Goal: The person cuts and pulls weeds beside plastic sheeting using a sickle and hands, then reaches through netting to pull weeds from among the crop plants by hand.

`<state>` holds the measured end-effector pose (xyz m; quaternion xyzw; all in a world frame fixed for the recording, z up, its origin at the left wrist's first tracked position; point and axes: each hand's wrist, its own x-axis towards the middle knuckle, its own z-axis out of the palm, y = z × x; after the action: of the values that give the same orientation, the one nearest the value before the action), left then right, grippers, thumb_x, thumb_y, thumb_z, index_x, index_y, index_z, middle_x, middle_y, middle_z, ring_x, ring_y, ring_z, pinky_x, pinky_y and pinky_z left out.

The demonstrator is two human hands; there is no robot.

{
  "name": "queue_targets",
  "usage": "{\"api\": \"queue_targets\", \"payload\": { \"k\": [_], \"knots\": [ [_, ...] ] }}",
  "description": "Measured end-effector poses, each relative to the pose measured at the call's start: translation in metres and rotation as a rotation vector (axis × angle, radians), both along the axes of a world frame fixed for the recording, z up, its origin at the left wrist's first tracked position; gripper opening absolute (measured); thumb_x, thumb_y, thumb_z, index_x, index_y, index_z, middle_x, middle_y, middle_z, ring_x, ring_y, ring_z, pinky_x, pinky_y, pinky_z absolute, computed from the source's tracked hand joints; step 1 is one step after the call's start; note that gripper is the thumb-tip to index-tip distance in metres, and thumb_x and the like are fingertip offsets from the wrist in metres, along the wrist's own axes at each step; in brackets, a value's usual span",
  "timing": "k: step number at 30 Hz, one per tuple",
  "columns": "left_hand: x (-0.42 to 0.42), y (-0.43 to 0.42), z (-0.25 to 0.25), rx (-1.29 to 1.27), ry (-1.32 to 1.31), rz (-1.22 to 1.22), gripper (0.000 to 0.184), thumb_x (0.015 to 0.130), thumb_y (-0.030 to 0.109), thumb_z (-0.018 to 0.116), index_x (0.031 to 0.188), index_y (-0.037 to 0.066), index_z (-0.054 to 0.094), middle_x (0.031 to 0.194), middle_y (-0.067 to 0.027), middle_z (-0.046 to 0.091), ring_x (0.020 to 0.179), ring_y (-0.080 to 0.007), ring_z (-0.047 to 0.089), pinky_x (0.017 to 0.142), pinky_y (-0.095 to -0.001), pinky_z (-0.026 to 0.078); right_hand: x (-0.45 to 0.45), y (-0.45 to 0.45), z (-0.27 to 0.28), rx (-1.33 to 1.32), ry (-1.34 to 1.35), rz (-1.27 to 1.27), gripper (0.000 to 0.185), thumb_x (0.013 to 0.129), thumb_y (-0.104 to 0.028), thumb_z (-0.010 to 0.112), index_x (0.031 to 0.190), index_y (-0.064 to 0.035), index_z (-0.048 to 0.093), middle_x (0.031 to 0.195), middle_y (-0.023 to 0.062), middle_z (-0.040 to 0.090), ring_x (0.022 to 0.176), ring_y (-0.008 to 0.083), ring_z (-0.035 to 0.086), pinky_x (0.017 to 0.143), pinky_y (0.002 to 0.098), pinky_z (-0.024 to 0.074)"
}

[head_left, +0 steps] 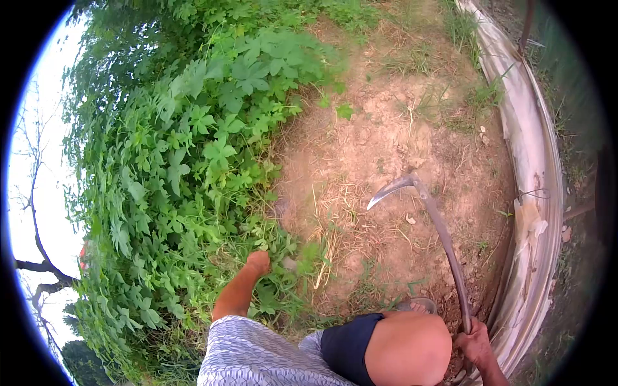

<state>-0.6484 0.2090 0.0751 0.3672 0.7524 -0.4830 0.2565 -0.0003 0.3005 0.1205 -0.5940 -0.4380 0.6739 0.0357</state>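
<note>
My right hand (475,341) at the lower right is wrapped round the end of the long, curved handle of a sickle (445,238). Its pale hooked blade (391,190) points left above the bare soil. At the edge of the green growth my left hand (259,262) is closed in a fist. Leafy weeds (273,296) surround it, and whatever lies inside the fist is hidden. Blurred leaves (310,256) show just to the right of that hand.
Dense lobed-leaf vines (187,148) fill the left side. Dry soil (380,128) with straw runs up the middle. A pale, wrinkled sheet barrier (531,161) curves along the right. My bent knee (412,344) and one sandalled foot (420,305) are below.
</note>
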Motion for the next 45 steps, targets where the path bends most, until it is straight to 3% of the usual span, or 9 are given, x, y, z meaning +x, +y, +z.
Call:
{"api": "queue_targets", "payload": {
  "k": [9,13,15,18,21,23,30,37,45],
  "knots": [
    [0.093,0.153,0.055,-0.112,-0.158,-0.386,0.032,0.076,0.020,0.060,0.104,0.007,0.068,0.107,-0.0112,0.067,0.097,-0.0264,0.065,0.080,-0.0428,0.050,0.011,-0.004,0.024,0.004,-0.102,-0.035,0.017,0.068,-0.005,0.062,0.077,-0.0035,0.048,0.058,0.0021,0.048,0.048,0.0128,0.048,0.045,0.0303,0.0415],
    [0.172,0.203,0.068,0.294,-0.324,-0.715,0.028,0.077,0.012,0.056,0.104,0.006,0.061,0.100,-0.0167,0.066,0.088,-0.0301,0.066,0.073,-0.0434,0.051,0.036,-0.007,0.027,0.118,-0.292,0.085,0.021,0.067,-0.012,0.060,0.083,-0.0025,0.050,0.065,0.0056,0.050,0.059,0.0162,0.050,0.055,0.0318,0.0446],
    [0.202,0.215,0.063,0.672,-0.717,-0.925,0.027,0.080,0.010,0.052,0.106,0.006,0.055,0.105,-0.0188,0.063,0.081,-0.0341,0.065,0.071,-0.0462,0.050,0.052,-0.015,0.038,0.174,-0.338,0.078,0.024,0.068,-0.014,0.058,0.088,-0.0021,0.052,0.067,0.0078,0.052,0.063,0.0168,0.052,0.057,0.0318,0.0454],
    [0.280,0.229,0.044,0.460,-0.967,-0.869,0.040,0.081,0.009,0.052,0.121,0.007,0.051,0.105,-0.0183,0.062,0.089,-0.0377,0.061,0.078,-0.0499,0.047,0.059,-0.025,0.067,0.018,-0.267,-0.067,0.023,0.069,-0.013,0.058,0.087,-0.0023,0.051,0.064,0.0092,0.050,0.060,0.0187,0.050,0.056,0.0332,0.0438],
    [0.352,0.223,0.035,0.545,-1.338,-0.979,0.044,0.082,0.010,0.055,0.126,0.008,0.049,0.118,-0.0179,0.056,0.101,-0.0348,0.057,0.088,-0.0461,0.044,0.072,-0.080,0.016,0.156,-0.253,-0.032,0.022,0.071,-0.017,0.058,0.081,-0.0021,0.047,0.065,0.0090,0.052,0.058,0.0184,0.052,0.052,0.0344,0.0427],
    [0.391,0.211,0.028,0.532,-1.381,-1.147,0.050,0.081,0.011,0.060,0.129,0.008,0.046,0.126,-0.0162,0.051,0.113,-0.0325,0.051,0.095,-0.0433,0.038,0.055,-0.091,0.024,-0.110,-0.148,-0.193,0.024,0.072,-0.021,0.059,0.083,-0.0023,0.048,0.064,0.0087,0.051,0.058,0.0177,0.052,0.053,0.0347,0.0431],
    [0.481,0.165,0.008,0.392,-1.766,-1.455,0.057,0.078,0.019,0.066,0.130,0.007,0.045,0.119,-0.0154,0.053,0.110,-0.0304,0.051,0.095,-0.0456,0.034,0.018,-0.143,0.005,-0.105,-0.089,-0.222,0.027,0.072,-0.023,0.059,0.088,-0.0027,0.052,0.066,0.0100,0.055,0.060,0.0203,0.056,0.056,0.0362,0.0454],
    [0.493,0.165,-0.011,0.047,-1.559,-1.537,0.024,0.078,0.024,0.064,0.090,0.006,0.053,0.081,-0.0129,0.060,0.078,-0.0337,0.061,0.069,-0.0464,0.045,0.016,-0.143,0.019,0.177,-0.226,-0.074,0.032,0.073,-0.026,0.056,0.093,-0.0012,0.049,0.074,0.0244,0.059,0.074,0.0429,0.059,0.065,0.0516,0.0459],
    [0.486,0.197,0.011,-0.024,-1.541,-1.375,0.029,0.081,0.033,0.063,0.084,0.007,0.054,0.075,-0.0185,0.061,0.073,-0.0380,0.061,0.065,-0.0468,0.047,0.005,-0.122,0.056,0.142,-0.507,-0.141,0.036,0.072,-0.034,0.063,0.092,-0.0043,0.057,0.075,0.0186,0.062,0.078,0.0384,0.062,0.068,0.0465,0.0491]
  ]
}}
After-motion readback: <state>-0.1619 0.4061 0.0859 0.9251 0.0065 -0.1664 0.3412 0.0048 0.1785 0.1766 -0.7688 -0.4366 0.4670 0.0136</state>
